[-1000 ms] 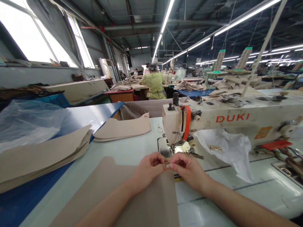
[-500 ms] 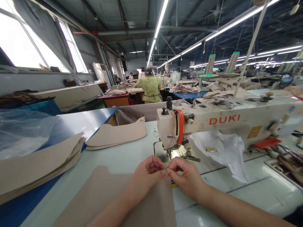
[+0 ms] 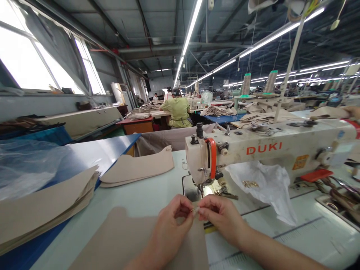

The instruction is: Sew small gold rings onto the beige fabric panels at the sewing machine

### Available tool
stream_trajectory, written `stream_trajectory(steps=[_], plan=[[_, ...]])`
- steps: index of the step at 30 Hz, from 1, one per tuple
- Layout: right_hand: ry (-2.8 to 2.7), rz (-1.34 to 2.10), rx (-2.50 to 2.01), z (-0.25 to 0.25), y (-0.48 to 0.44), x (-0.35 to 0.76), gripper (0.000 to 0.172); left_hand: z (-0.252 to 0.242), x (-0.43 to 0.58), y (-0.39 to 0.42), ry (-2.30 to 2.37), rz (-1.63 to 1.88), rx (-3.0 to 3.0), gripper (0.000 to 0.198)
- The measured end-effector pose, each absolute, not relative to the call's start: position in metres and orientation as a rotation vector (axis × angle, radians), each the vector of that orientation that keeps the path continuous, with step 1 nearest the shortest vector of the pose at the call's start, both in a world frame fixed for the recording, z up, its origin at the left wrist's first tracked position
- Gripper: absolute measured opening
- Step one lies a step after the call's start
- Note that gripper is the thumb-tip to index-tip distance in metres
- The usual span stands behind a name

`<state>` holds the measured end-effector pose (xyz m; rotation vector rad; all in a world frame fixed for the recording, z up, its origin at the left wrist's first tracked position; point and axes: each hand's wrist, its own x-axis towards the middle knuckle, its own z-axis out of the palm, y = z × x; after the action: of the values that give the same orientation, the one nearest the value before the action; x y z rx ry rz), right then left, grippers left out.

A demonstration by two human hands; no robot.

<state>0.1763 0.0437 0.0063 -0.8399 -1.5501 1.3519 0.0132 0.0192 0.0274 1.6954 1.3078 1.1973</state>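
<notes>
My left hand [image 3: 174, 221] and my right hand [image 3: 221, 215] meet fingertip to fingertip just in front of the sewing machine's needle area. Both are closed in a pinch on something small and pale, mostly covered by the fingers, whose kind I cannot make out. Beneath them a large beige fabric panel [image 3: 135, 234] lies flat on the pale tabletop, its right edge near the machine bed. The white sewing machine [image 3: 233, 146], with an orange lever guard, stands right behind my hands, its lamp lit by the needle.
Beige cut panels [image 3: 140, 165] lie behind on the tabletop, and a thicker stack [image 3: 47, 206] is at left. White cloth [image 3: 264, 187] holding small brass-coloured pieces sits under the machine arm. An open tray [image 3: 337, 210] is at right. A person in green [image 3: 177, 110] sits farther off.
The view has tilted up slightly, so the scene sits lower. My hands stay together, with fingertips shifted a little and slightly more of the small pale thing showing.
</notes>
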Motion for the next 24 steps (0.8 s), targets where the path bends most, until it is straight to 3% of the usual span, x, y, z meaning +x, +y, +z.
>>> stream_trajectory(steps=[10, 16, 20, 24], plan=[[-1.656, 1.255, -0.883, 0.01, 0.043, 0.178, 0.014, 0.033, 0.01, 0.021, 1.347, 0.986, 1.799, 0.01], [-1.905, 0.876, -0.92, 0.012, 0.043, 0.183, 0.01, 0.035, 0.012, 0.02, 1.372, 0.979, 1.858, 0.011], [-1.939, 0.838, -0.961, 0.017, 0.044, 0.185, 0.011, 0.03, 0.008, 0.02, 1.424, 0.91, 1.945, 0.01], [-1.757, 1.058, -1.06, 0.016, 0.053, 0.188, 0.01, 0.019, -0.004, 0.014, 1.507, 0.84, 2.208, 0.033]])
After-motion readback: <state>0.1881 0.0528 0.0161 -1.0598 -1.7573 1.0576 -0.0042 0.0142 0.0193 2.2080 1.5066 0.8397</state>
